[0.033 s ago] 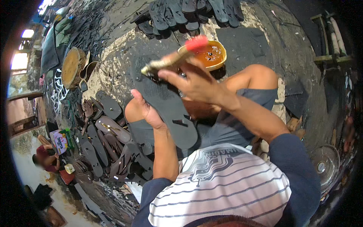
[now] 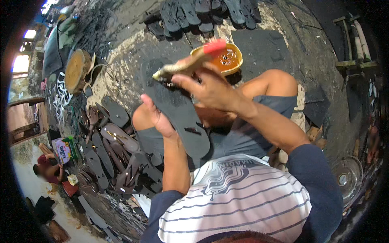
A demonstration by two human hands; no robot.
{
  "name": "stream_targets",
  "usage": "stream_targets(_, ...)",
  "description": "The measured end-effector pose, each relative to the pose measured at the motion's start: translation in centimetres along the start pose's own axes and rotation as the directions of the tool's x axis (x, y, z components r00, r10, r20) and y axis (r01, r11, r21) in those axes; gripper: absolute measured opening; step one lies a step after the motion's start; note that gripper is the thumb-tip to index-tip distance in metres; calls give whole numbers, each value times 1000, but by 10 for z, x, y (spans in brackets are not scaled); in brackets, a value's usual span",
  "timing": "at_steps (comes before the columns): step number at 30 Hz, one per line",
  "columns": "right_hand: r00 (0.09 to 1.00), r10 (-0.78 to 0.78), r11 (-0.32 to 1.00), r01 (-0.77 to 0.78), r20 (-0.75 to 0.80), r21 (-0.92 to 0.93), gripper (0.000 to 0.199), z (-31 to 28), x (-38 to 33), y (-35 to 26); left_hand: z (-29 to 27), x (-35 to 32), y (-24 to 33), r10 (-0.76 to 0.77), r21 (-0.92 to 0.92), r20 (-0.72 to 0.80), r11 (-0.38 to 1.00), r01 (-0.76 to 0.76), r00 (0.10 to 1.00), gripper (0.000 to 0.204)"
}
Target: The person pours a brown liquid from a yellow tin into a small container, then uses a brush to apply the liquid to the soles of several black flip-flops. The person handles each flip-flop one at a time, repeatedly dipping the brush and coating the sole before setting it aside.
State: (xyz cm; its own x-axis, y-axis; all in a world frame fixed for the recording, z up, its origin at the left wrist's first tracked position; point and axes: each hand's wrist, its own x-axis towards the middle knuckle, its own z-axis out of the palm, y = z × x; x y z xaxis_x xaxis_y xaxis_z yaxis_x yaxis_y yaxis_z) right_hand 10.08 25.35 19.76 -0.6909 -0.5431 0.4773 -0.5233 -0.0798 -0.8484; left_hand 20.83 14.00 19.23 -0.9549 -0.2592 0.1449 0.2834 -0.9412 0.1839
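Observation:
My left hand (image 2: pixel 161 122) supports a dark grey flip-flop sole (image 2: pixel 184 125) from beneath, its thumb along the left edge. The sole slants across my lap, with a slot near its lower end and a darker, wet-looking patch at its upper end. My right hand (image 2: pixel 216 89) grips a brush (image 2: pixel 184 65), a pale stick with a red end, slightly blurred. The brush's dark-smeared tip lies over the upper part of the sole; whether it touches is hard to tell. Just beyond this hand stands a yellowish bowl (image 2: pixel 240 54) of orange-brown liquid, partly hidden by the brush.
Rows of dark soles (image 2: pixel 190 14) lie at the far side. To my left are heaped sandals (image 2: pixel 121 137) and a round wooden block (image 2: pixel 77 71). A flat dark sheet (image 2: pixel 261 50) lies beyond the bowl. Another person (image 2: pixel 50 168) sits at the far left, beside a printed box (image 2: pixel 64 150).
The brush and my right hand have shifted very slightly to the right. My left hand and the sole have moved slightly left.

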Motion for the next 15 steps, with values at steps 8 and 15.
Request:
stream_targets(8, 906, 421, 776, -331, 50, -537, 45, -78, 19, 121, -16, -58, -10, -111, 176, -285, 970, 166, 952, 92)
stream_targets(15, 941, 263, 798, -335, -212, -501, 32, -74, 19, 146, 14, -140, -23, -116, 224, -549, 934, 280, 828, 100)
